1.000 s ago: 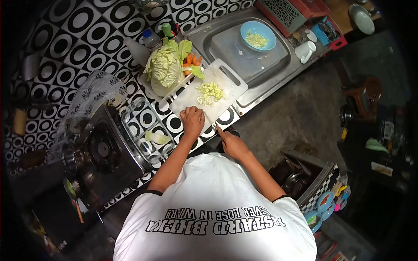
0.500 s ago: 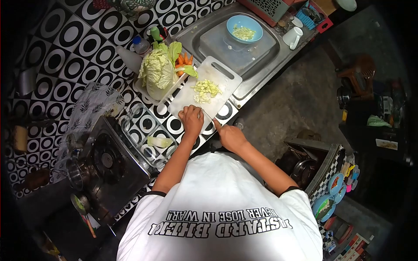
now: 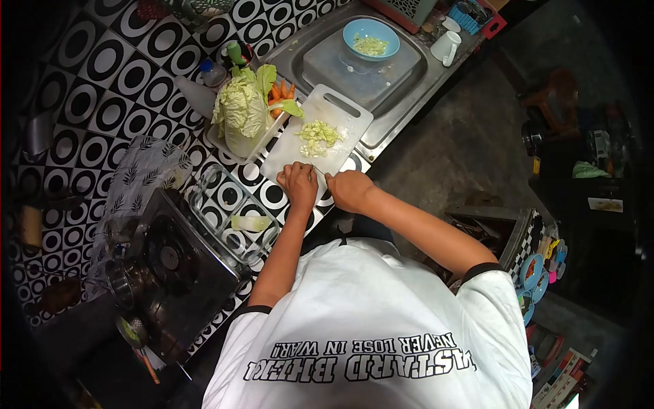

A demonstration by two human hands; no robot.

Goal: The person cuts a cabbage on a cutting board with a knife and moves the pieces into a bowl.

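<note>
On the near end of the white cutting board (image 3: 345,136), my left hand (image 3: 298,183) presses down with bent fingers; what lies under them is hidden. My right hand (image 3: 349,191) is closed around a knife, whose handle is covered and whose thin blade (image 3: 319,172) barely shows beside the left fingertips. Just beyond both hands lies a pile of chopped pale green cabbage (image 3: 319,136). A whole napa cabbage (image 3: 242,112) and several carrots (image 3: 281,92) fill a white container left of the board. Closer to me, a pale cabbage piece (image 3: 250,223) rests in a clear glass dish (image 3: 216,178).
Beyond the board, a blue bowl (image 3: 371,39) with chopped pieces stands on a flat grey lid in the steel sink (image 3: 402,102). A white mug (image 3: 445,48) is at the sink's right edge. A black gas stove (image 3: 184,273) is at lower left.
My right hand has moved up and slightly left, closer to my left hand, its forearm swinging outward. The left hand stays at the board's near end. The whole view has shifted slightly.
</note>
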